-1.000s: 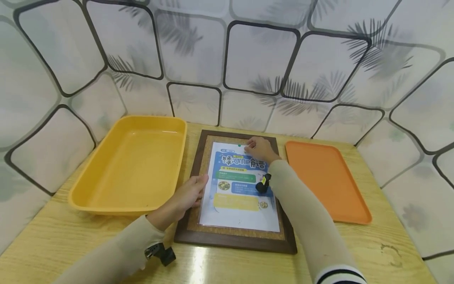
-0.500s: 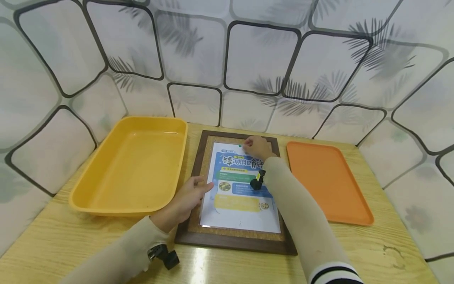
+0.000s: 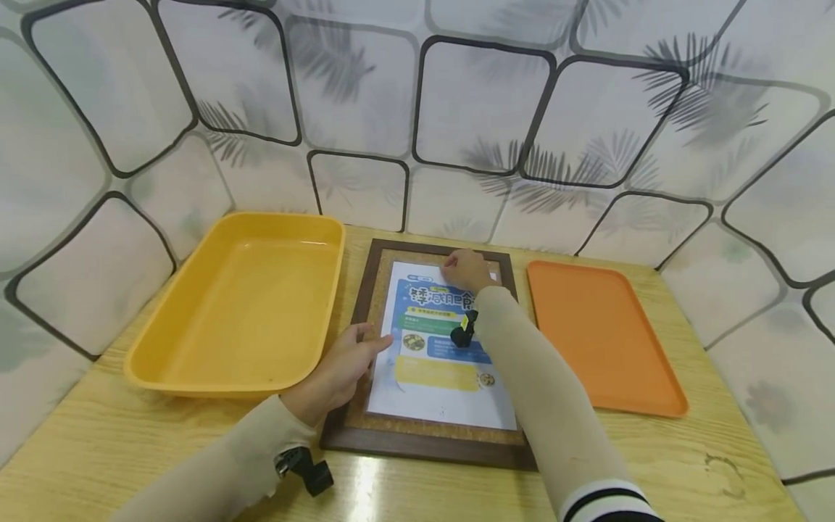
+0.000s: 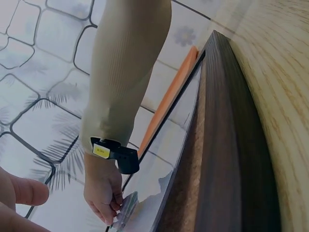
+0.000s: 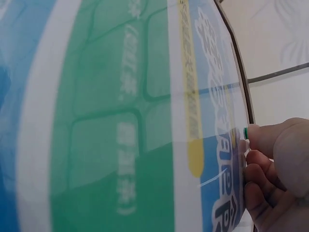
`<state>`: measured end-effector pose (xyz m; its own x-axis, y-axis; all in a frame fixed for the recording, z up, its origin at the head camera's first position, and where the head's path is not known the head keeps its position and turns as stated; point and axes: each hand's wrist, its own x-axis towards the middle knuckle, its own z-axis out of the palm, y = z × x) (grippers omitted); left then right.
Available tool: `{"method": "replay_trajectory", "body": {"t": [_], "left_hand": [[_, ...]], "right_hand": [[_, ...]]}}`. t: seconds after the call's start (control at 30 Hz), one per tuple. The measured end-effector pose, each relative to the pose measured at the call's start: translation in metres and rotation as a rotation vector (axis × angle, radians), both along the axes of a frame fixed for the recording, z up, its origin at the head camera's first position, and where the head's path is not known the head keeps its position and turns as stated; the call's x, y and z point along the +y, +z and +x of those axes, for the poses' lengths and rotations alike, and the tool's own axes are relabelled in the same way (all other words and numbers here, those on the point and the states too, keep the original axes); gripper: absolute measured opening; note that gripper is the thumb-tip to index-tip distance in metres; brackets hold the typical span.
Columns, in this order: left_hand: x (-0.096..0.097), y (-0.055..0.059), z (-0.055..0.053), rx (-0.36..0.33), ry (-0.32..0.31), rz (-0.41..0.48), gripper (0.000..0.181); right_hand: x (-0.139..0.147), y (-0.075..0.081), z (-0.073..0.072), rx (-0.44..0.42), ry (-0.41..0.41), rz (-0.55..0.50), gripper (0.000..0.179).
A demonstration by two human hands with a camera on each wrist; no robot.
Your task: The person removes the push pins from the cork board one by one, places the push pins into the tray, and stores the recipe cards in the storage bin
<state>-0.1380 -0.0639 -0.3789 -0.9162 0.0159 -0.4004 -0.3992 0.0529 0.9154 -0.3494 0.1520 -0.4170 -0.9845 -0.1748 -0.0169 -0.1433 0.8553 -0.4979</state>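
Note:
A brown-framed cork board [image 3: 427, 445] lies on the table, bearing a printed sheet [image 3: 440, 404] with blue, green and yellow blocks. At the sheet's top edge is my right hand [image 3: 468, 270]. In the right wrist view its thumb is on a small green pushpin [image 5: 245, 133], with the other fingers curled just below. The hand hides that pin in the head view. Over the board's left side is my left hand [image 3: 341, 370], thumb extended and fingers loose, overlapping the sheet's left edge and holding nothing. Its thumb [image 4: 31, 191] shows in the left wrist view.
A deep yellow tray [image 3: 238, 304] stands left of the board, close to my left hand. To the right lies a shallow orange tray [image 3: 596, 337]. Patterned wall covering [image 3: 365, 188] rises behind the wooden table [image 3: 691, 464].
My right hand has shifted slightly left along the sheet's top edge and now covers the green pushpin. My left hand has loosened from the sheet's left edge, its thumb spread outward.

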Motion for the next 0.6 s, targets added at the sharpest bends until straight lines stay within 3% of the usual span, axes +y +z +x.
{"method": "replay_trajectory", "body": {"t": [0.33, 0.6], "left_hand": [[0.001, 0.001, 0.001, 0.013, -0.019, -0.078, 0.069], [0.0, -0.002, 0.001, -0.003, -0.019, -0.069, 0.068]], "right_hand": [[-0.005, -0.004, -0.008, -0.002, -0.025, 0.034, 0.021], [-0.004, 0.002, -0.01, 0.014, 0.043, 0.058, 0.015]]}}
